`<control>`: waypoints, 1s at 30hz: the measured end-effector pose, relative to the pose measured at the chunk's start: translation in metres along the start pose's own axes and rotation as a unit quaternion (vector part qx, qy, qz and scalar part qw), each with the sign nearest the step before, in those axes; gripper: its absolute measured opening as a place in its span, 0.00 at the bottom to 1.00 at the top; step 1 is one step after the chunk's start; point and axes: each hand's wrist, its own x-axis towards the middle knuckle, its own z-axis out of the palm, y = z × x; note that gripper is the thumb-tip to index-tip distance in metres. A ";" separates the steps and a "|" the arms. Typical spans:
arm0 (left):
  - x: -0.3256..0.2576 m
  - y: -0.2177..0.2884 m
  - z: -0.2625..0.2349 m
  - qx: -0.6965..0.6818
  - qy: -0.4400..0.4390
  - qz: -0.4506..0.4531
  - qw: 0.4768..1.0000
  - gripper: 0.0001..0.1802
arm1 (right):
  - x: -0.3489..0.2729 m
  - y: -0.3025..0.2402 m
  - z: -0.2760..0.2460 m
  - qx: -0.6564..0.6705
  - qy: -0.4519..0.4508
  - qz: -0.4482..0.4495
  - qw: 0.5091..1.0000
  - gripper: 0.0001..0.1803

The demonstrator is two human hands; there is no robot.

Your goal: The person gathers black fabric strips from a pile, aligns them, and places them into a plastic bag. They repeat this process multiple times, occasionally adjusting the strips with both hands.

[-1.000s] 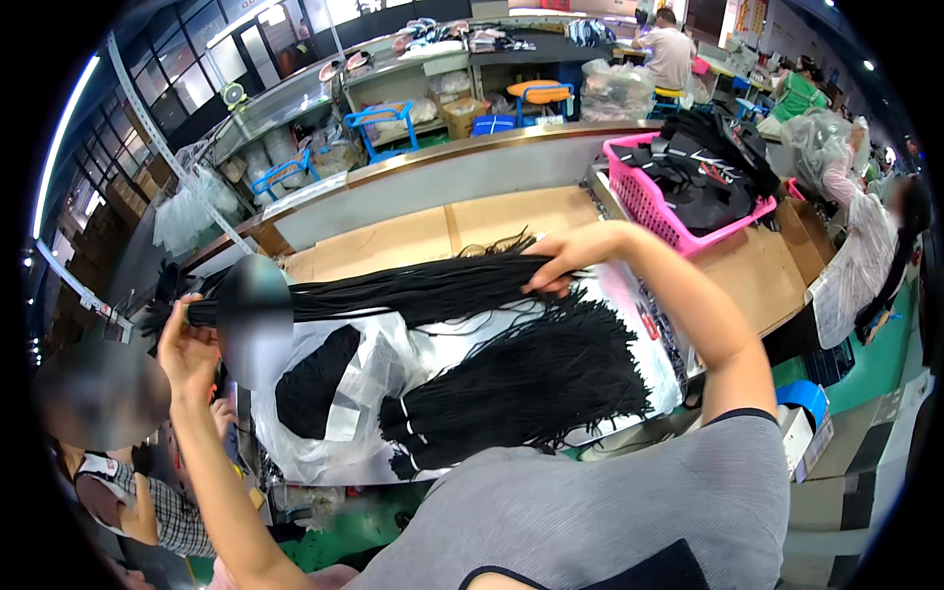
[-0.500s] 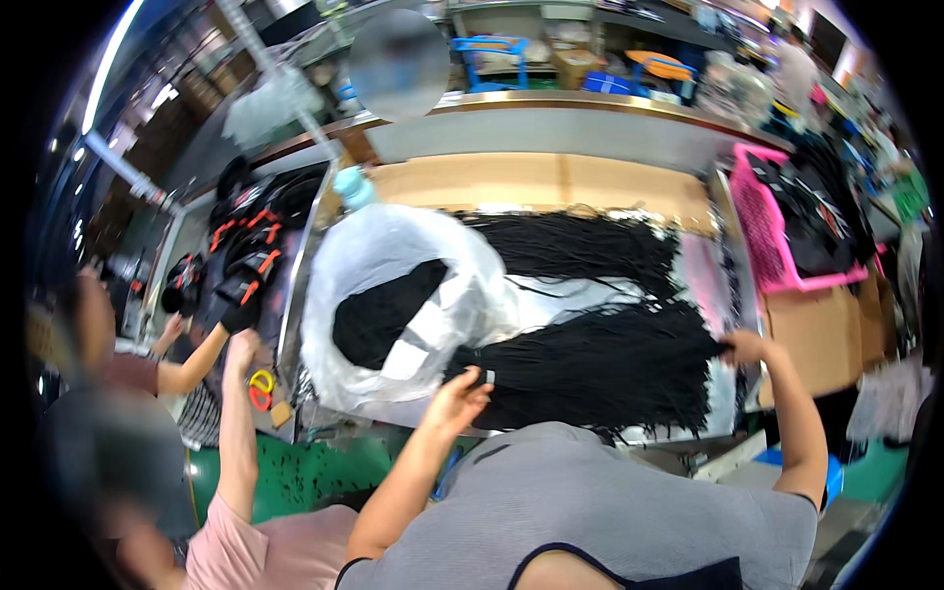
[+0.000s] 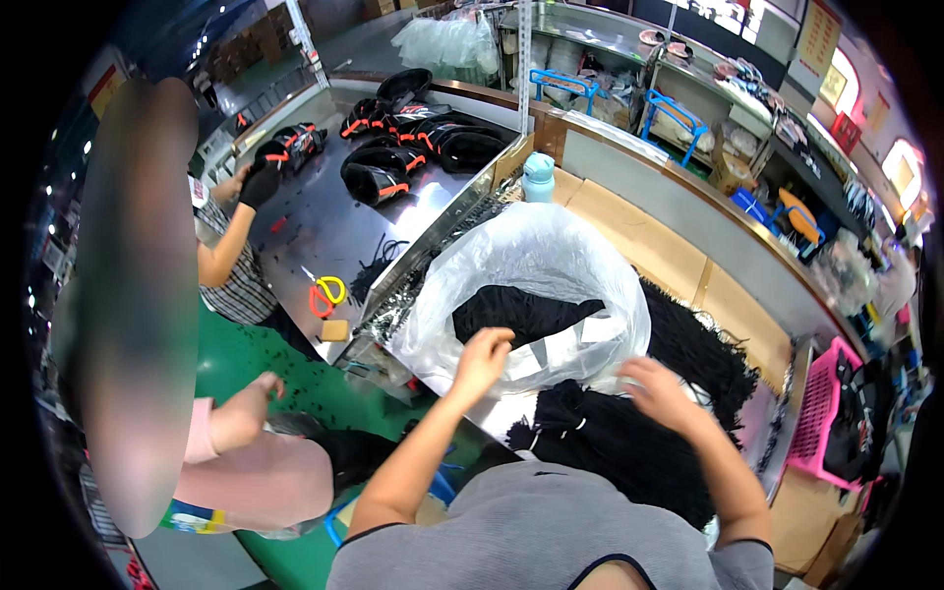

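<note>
While the left hand [image 3: 483,359] is curling its fingers at the near side of the translucent plastic bag [image 3: 536,236], the right hand [image 3: 661,391] is bending its fingers loosely by the bag's near-right edge. Can't tell whether either is pinching film; contact is too unclear, and the right is blurring slightly. Bag is gaping wide, with a mass of black cord [image 3: 521,313] lying inside, just beyond the left fingertips. Tied cord bundles [image 3: 639,457] are lying between bag and torso, below the right hand, white ties [image 3: 582,423] showing at their near-left ends. More loose black cords [image 3: 693,344] are lying right of the bag, along the cardboard liner [image 3: 639,231]. Light-blue bottle [image 3: 538,177] is standing upright behind the bag. Pink basket [image 3: 821,423] is sitting far right, holding black pieces. On the metal table [image 3: 324,231] to the left, red-and-yellow-handled scissors [image 3: 326,295] are lying near a tan block [image 3: 334,330]; black orange-trimmed pieces [image 3: 366,182] are resting farther back, and a co-worker's black glove [image 3: 261,185] is showing beside another one.
</note>
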 end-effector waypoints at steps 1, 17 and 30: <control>0.015 -0.022 -0.001 0.007 0.024 0.023 0.999 0.15 | 0.039 -0.010 0.018 0.008 -0.023 -0.051 0.998 0.20; 0.173 0.062 -0.079 0.031 -0.018 0.243 0.969 0.20 | 0.158 0.075 -0.008 -0.130 0.036 0.090 0.987 0.22; 0.082 0.024 -0.015 0.092 -0.339 0.340 0.872 0.06 | 0.239 0.193 0.060 -0.137 -0.007 0.221 0.966 0.23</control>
